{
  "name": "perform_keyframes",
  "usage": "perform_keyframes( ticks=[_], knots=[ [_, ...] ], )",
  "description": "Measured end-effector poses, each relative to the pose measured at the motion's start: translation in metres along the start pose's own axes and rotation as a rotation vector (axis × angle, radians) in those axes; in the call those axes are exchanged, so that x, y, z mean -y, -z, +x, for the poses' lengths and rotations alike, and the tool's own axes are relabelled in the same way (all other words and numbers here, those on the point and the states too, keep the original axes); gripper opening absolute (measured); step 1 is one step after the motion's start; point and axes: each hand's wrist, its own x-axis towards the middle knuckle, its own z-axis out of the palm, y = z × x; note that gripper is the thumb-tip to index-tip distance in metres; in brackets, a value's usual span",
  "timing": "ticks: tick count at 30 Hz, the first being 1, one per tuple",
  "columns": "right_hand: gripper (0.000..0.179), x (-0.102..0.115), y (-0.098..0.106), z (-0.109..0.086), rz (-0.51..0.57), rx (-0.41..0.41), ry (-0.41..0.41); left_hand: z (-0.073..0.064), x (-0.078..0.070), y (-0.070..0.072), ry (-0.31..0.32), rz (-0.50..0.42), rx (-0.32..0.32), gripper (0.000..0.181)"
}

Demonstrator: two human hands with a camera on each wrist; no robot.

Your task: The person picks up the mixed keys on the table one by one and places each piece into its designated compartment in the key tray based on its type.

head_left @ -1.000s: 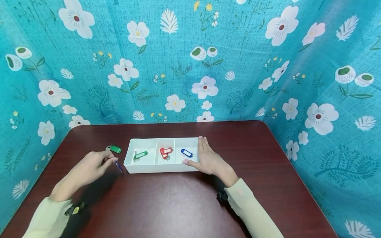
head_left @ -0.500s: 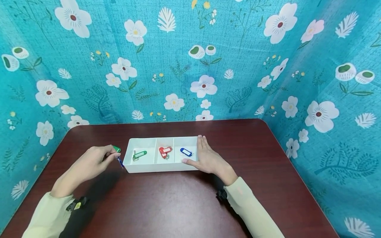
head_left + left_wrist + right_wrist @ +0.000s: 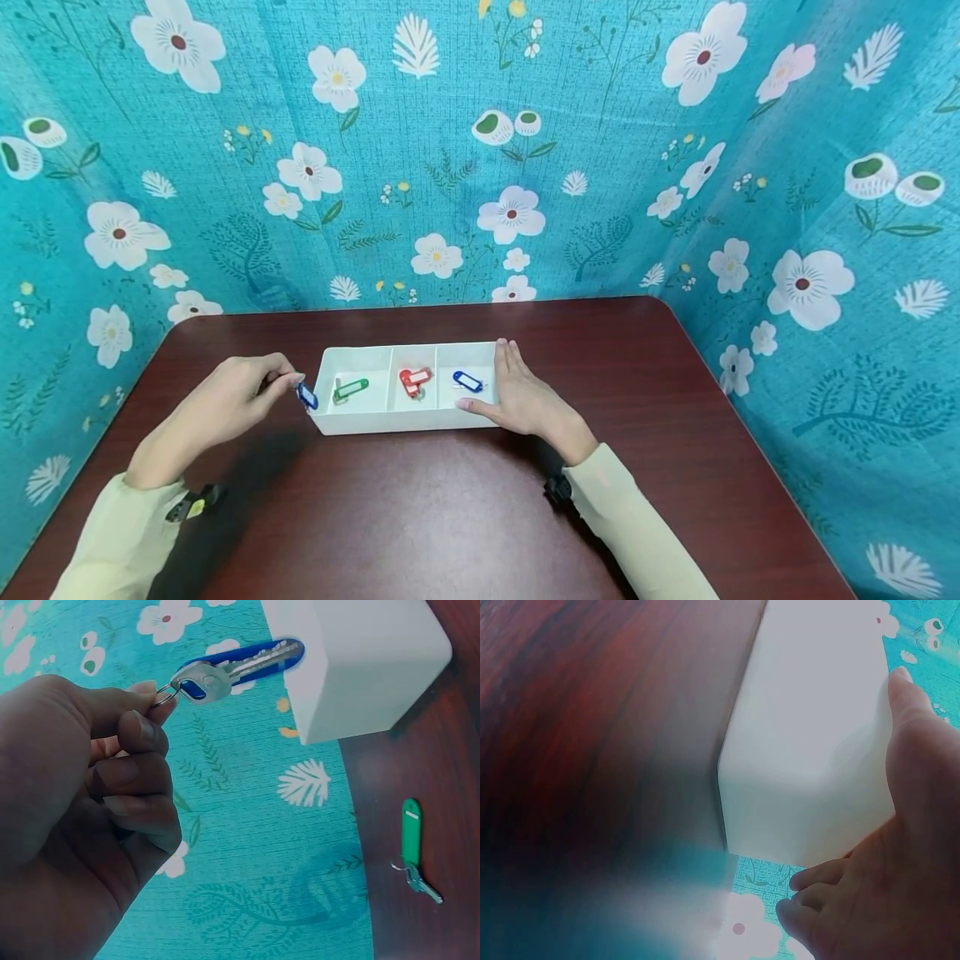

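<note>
My left hand (image 3: 228,404) pinches the metal ring of a blue key tag (image 3: 307,396) between thumb and fingertips. In the left wrist view a silver key (image 3: 206,681) hangs from that ring alongside the tag. The tag overlaps the left end of a white three-part tray (image 3: 405,422). My right hand (image 3: 528,402) lies against the tray's right end with straight fingers, its thumb along the front rim. Inside the tray are a green key tag (image 3: 351,389) on the left, red key tags (image 3: 415,381) in the middle and another blue key tag (image 3: 468,382) on the right.
Another green key tag (image 3: 411,834) with its key lies on the dark wooden table (image 3: 450,508) by the tray's left end, hidden behind my left hand in the head view. A teal floral curtain (image 3: 420,183) hangs around the table's back and sides.
My left hand has lifted the blue key tag and carried it up and slightly right to the tray's left end, covering the green tag on the table. The right hand keeps its place.
</note>
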Motion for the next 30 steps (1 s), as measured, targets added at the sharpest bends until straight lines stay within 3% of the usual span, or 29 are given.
perform_keyframes(
  ticks=[10,30],
  knots=[
    [0.123,0.0,0.0,0.0,-0.014,0.002,-0.007,0.011,-0.009,0.003,-0.037,-0.006,-0.028,0.006],
    [0.123,0.0,0.0,0.001,-0.015,0.006,-0.004,0.033,-0.027,0.002,-0.082,0.005,0.042,0.007]
  ],
)
